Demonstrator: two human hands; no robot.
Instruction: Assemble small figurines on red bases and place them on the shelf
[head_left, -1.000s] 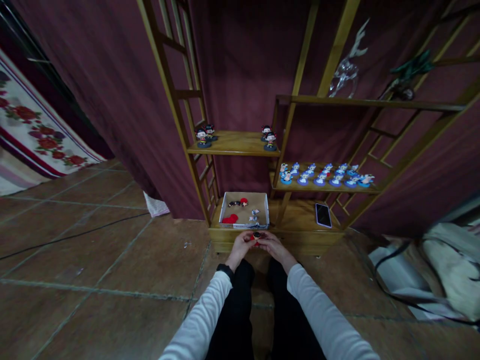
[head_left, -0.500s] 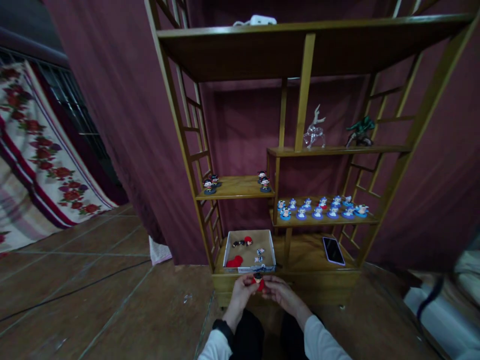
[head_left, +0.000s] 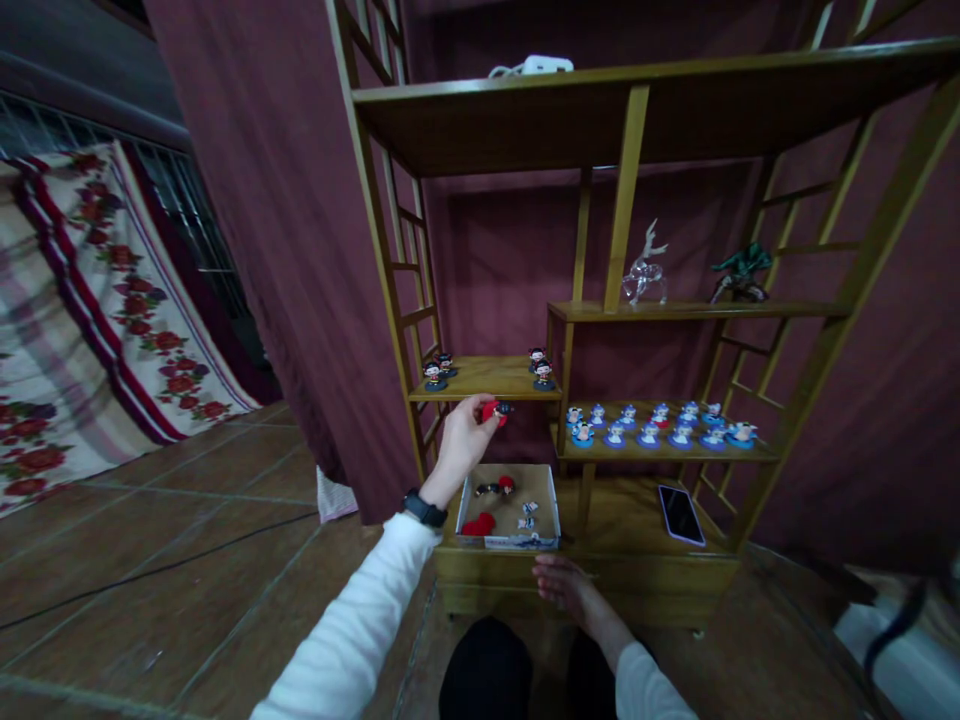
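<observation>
Pinched in my left hand (head_left: 466, 436) is a small red-and-black figurine (head_left: 496, 411), tipped sideways, just below the front edge of the middle-left shelf (head_left: 487, 376). Dark-haired figurines stand on that shelf, a pair at the left end (head_left: 433, 376) and a pair at the right end (head_left: 542, 375). My right hand (head_left: 564, 584) holds nothing, its fingers stretched out, in front of the cabinet's base. Beneath my left hand sits a shallow box (head_left: 556, 505) with red pieces (head_left: 478, 524), dark figures (head_left: 491, 488) and small white figures (head_left: 528, 515) inside.
Several blue-and-white figurines (head_left: 649, 434) stand in two rows on the right shelf. Above them are a clear deer ornament (head_left: 645, 275) and a dark green figure (head_left: 741, 272). A phone (head_left: 681, 515) lies on the bottom shelf. A white power strip (head_left: 546, 65) rests on the top shelf.
Both hands held the figurine low before the box. My left hand has lifted it up toward the middle-left shelf, and my right hand has let go. The view has shifted slightly left.
</observation>
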